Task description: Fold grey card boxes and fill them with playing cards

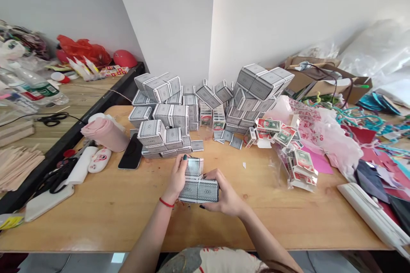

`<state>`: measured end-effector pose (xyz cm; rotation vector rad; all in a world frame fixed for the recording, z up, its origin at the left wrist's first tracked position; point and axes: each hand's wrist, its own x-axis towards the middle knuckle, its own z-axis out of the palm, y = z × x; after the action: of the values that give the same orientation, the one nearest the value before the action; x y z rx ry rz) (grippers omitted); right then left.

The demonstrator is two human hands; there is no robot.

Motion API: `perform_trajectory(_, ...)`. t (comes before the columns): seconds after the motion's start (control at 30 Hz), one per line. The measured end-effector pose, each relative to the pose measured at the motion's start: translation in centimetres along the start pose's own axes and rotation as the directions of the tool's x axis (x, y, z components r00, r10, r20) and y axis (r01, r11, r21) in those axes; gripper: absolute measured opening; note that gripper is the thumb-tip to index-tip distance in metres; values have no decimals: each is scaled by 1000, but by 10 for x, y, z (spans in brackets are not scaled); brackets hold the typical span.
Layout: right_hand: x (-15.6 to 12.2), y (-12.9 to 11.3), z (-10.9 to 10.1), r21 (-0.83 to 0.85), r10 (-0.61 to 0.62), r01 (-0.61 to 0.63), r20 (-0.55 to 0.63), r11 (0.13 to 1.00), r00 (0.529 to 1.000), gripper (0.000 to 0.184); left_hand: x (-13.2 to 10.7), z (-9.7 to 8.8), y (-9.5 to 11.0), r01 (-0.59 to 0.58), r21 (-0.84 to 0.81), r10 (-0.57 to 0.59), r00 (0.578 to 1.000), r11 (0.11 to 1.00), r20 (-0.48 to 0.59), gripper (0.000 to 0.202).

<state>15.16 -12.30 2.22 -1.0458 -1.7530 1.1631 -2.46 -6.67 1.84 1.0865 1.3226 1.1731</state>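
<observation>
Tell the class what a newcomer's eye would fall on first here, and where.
First, the heap of grey patterned boxes piled at the back middle of the wooden table. Next, the left hand and right hand near the front edge, together gripping a block of boxes. Right of the heap, red-and-green packs lie beside a pink bag.

We hold a grey box [198,190] in both hands, left [177,179], right [224,196], above the tabletop [112,209]; box stacks [179,115] behind.
</observation>
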Motion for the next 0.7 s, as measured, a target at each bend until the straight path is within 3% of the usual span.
perform_trajectory(0.23, 6, 1, -24, -31, -30, 33, 83, 999, 996, 53, -3, 8, 4, 29, -149, -21, 998, 988, 53, 31)
perform_trajectory(0.53, 8, 8, -25, -3, -10, 11, 152, 1000, 988, 50, -4, 17, 6, -37, 36, 38, 999, 999, -35, 25)
perform_trajectory(0.63, 8, 8, -29, -6, -26, 26, 104, 1000, 994, 44, -8, 9, 12, -8, -14, 9, 999, 1000, 44, 28)
perform_trajectory(0.7, 8, 7, -33, -25, -37, 38, 51, 999, 998, 37, -11, 4, 14, 16, -76, -2, 984, 997, 178, 37)
